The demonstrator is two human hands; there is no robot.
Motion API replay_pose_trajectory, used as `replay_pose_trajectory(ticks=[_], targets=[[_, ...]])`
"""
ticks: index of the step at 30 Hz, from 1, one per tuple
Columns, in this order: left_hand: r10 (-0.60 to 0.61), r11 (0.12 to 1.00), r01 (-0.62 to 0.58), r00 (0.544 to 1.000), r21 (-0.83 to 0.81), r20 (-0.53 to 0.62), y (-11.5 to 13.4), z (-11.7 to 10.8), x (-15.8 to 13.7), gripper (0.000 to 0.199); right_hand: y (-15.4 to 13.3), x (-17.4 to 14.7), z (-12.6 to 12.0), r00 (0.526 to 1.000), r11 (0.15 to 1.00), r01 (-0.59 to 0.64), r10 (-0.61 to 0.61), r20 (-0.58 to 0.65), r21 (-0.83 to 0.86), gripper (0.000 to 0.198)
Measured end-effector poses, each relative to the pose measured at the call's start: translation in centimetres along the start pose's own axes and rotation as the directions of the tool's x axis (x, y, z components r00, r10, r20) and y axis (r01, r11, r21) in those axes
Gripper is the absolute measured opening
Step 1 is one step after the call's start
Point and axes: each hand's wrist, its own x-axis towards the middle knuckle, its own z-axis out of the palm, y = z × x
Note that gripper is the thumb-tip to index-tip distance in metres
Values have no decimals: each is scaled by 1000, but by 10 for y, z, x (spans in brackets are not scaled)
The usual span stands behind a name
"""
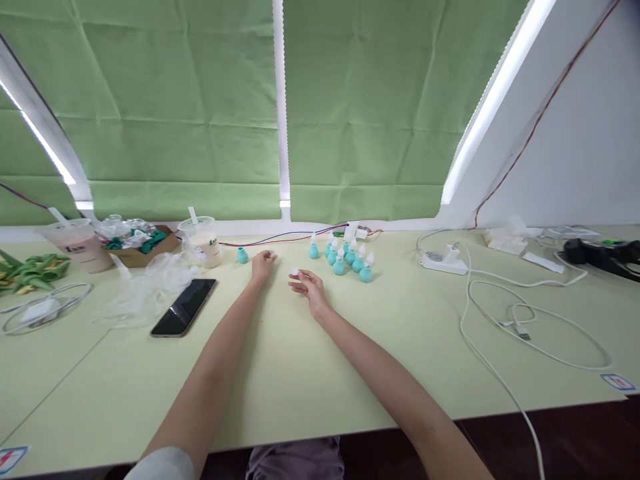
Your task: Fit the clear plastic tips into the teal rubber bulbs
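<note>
My left hand (262,264) reaches over the table with its fingers pinched on a small white piece (273,255), too small to make out fully. To its right, my right hand (311,289) holds a round white piece (295,272) between thumb and forefinger, its other fingers spread. Just left of my left hand stands a teal bulb-shaped base (243,255) with an open neck and no tip. Right of my hands several teal bulbs with white pointed tips stand upright in a cluster, one of them a teal bulb (366,272) at the front right.
A black phone (184,308) and a crumpled clear bag (143,293) lie left of my arms. Behind them are two drink cups, one a cup (201,243), and a cardboard box (137,253). A power strip (444,261) and white cables spread on the right.
</note>
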Motion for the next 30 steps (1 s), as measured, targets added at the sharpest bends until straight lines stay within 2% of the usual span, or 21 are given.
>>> replay_pose_trajectory(ticks=[3,6,9,12,15,21,30], targets=[[83,994,-81,996,-72,31,4,-14,-12,29,0,0,0,1000,1000,6,-6,4,1,30],[152,988,-147,984,-54,89,9,-33,-36,31,1,0,0,1000,999,29,-29,1,-27,27],[206,978,-206,951,-25,229,16,-48,-65,34,3,0,-1,999,994,47,-49,-23,-95,26],[250,967,-250,916,-40,314,24,-55,-91,37,5,0,-1,996,980,71,-79,-36,-188,26],[246,969,-242,908,-54,340,30,-54,-108,38,7,-1,-1,993,951,110,-115,0,-288,28],[190,981,-192,935,-25,300,28,-53,-117,44,10,-2,-3,988,897,155,-132,84,-415,29],[203,979,-197,908,-56,367,26,-54,-120,33,11,0,-5,983,864,183,-174,62,-469,19]])
